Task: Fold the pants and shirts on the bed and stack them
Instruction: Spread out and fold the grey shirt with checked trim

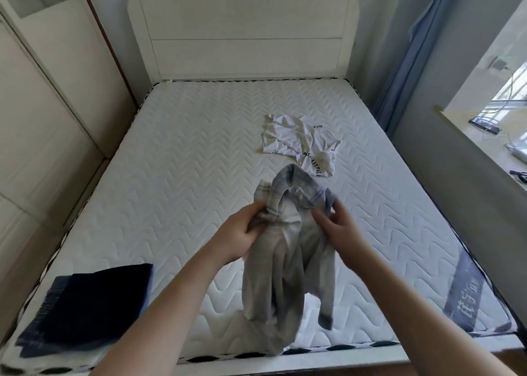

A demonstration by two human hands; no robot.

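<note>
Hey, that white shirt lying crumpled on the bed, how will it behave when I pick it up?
The white shirt lies rumpled in soft folds, so it is probably floppy and will droop. It looks thin, so likely light. Spread flat on the mattress, it should not roll.

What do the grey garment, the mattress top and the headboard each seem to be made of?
Grey garment: soft, matt knit, probably cotton; it hangs limp and creased.
Mattress top: white quilted textile, stitched in wavy lines.
Headboard: rigid panels with a smooth white finish, likely painted wood or board; grooves divide them.
</note>
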